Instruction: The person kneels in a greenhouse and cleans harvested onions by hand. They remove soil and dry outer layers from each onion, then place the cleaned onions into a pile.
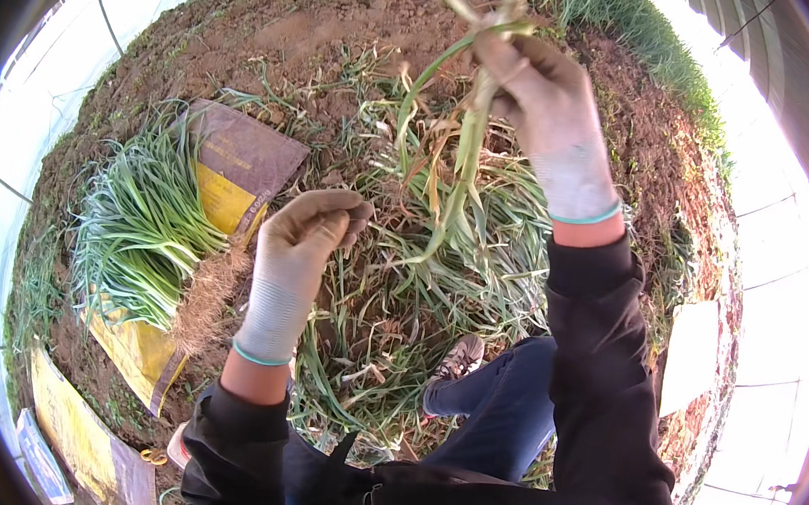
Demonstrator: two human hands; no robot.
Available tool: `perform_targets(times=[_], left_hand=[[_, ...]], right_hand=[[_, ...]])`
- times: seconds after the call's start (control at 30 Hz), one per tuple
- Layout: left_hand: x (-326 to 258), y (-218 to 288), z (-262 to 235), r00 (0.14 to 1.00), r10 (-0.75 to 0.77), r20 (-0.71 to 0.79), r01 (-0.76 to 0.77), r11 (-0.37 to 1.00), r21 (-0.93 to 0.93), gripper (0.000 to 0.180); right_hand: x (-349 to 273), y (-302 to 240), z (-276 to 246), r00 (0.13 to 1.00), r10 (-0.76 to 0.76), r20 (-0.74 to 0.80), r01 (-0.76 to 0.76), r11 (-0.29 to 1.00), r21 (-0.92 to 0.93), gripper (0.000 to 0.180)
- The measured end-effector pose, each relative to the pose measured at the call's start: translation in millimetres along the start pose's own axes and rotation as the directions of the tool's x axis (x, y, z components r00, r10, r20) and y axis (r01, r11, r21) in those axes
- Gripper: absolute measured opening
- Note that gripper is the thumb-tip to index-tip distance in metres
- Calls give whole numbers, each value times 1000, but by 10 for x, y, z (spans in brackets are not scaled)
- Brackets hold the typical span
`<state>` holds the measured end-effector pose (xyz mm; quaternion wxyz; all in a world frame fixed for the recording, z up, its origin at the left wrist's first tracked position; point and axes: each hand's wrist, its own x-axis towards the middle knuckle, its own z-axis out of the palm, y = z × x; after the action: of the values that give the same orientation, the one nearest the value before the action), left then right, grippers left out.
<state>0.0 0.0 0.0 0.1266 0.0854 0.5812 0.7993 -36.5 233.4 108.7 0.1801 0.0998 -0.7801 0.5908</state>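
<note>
My right hand (548, 102), in a pale work glove with a darker palm, is raised at the upper right. It grips a bunch of green onion leaves (469, 152), partly green and partly dry and tan, which hang below the fingers. The top of the bunch is smeared by motion. Lower and left of centre, my left hand (304, 244) wears a matching glove. Its fingers are curled against the thumb, and nothing shows between them. Left of this hand lies a large bundle of green onions (152, 221), with its brown roots (206, 298) toward me.
Stripped leaves (490, 260) cover the soil in front of my feet. Yellow and brown sacks (244, 157) lie under and beside the bundle. Orange-handled scissors (154, 457) rest at the lower left. A pale flat sheet (691, 359) is at the right, and growing plants (626, 27) line the far edge.
</note>
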Motion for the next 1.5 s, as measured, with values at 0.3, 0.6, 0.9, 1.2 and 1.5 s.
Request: perform_targets(times=[0.3,0.6,0.9,1.2,1.5], left_hand=[[-116,268,55,583,812,24,-670,463,580,19],[-157,173,158,850,520,-89,-388,730,563,21],[-164,248,-3,989,146,22,-147,986,78,25],[-182,252,117,989,12,145,-69,917,394,22],[-173,221,212,969,222,108,-243,782,573,17]], right_hand=[[-64,-944,205,979,-25,-200,-9,986,-167,32],[-314,-335,724,983,180,23,-181,974,136,39],[-377,-224,530,867,266,420,-248,964,-100,21],[-334,53,-521,833,-105,-543,47,992,-120,19],[-491,473,-1268,346,-146,-927,442,897,23,22]])
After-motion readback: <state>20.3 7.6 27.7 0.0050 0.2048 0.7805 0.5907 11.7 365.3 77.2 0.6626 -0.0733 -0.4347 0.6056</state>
